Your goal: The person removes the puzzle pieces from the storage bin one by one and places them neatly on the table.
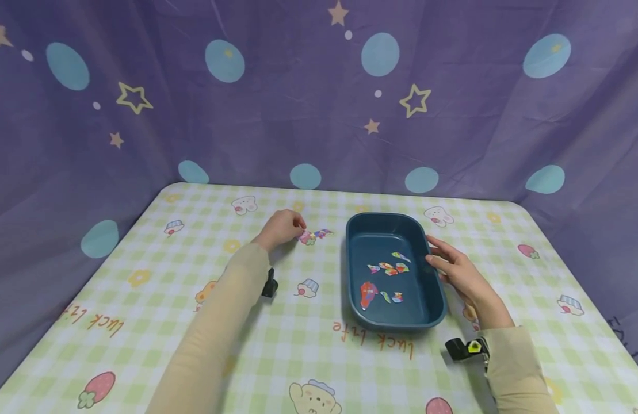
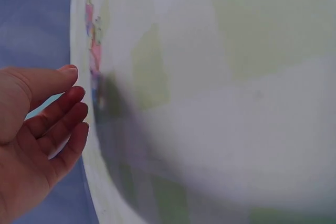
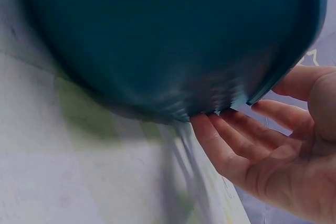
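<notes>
A dark teal rectangular plastic tub (image 1: 393, 328) stands right of centre in the head view. Several small, bright, irregular flat pieces (image 1: 368, 295) lie on its floor. My right hand (image 1: 461, 276) grips the tub's right side, thumb at the rim and fingers against the outer wall (image 3: 210, 90). Over the table left of the tub is my left hand (image 1: 281, 229), its loosely bent fingertips beside a small cluster of colourful pieces (image 1: 319, 234). In the left wrist view these pieces (image 2: 93, 45) lie on the cloth just beyond the thumb and fingers (image 2: 68, 111), with nothing visible between them.
A green and white checked cloth (image 1: 184, 356) with printed cartoons and lettering covers the table. Behind it hangs a purple curtain (image 1: 308, 115) with stars and blue ovals. Black wrist devices (image 1: 269, 283) are strapped at both sleeves.
</notes>
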`<state>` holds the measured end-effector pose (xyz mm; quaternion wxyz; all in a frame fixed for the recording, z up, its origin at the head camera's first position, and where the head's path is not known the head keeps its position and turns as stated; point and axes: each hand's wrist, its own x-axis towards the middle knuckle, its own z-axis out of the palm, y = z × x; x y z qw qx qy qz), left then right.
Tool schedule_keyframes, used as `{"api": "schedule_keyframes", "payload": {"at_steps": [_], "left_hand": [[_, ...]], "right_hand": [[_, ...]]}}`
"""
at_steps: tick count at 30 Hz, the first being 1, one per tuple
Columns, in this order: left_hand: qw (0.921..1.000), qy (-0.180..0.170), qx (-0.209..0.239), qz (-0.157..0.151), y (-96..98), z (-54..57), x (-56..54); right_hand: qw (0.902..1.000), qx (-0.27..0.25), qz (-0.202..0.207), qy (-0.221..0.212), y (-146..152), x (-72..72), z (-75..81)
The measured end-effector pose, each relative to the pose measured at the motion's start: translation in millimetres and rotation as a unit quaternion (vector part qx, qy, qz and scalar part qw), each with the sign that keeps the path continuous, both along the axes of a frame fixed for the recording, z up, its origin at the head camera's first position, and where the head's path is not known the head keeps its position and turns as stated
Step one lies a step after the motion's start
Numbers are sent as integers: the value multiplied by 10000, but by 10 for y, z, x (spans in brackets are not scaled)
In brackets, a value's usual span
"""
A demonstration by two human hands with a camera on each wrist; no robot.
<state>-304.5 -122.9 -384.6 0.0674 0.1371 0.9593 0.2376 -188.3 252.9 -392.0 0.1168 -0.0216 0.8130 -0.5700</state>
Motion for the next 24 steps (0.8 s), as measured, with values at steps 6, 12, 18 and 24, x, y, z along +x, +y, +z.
{"api": "schedule_keyframes", "payload": {"at_steps": [6, 12, 18, 24], "left_hand": [[9993, 240, 153, -251, 75, 72, 42], [9970, 194, 391, -632, 222, 96, 92], [9932, 406, 499, -973, 392, 167, 177], [9872, 600, 421, -1413, 572, 247, 289]], "right_hand": [[10000, 10, 38, 27, 5, 1, -21], [10000, -28, 31, 11, 4, -1, -19], [10000, -54, 44, 24, -4, 4, -19], [10000, -34, 64, 45, -1, -3, -15]]}}
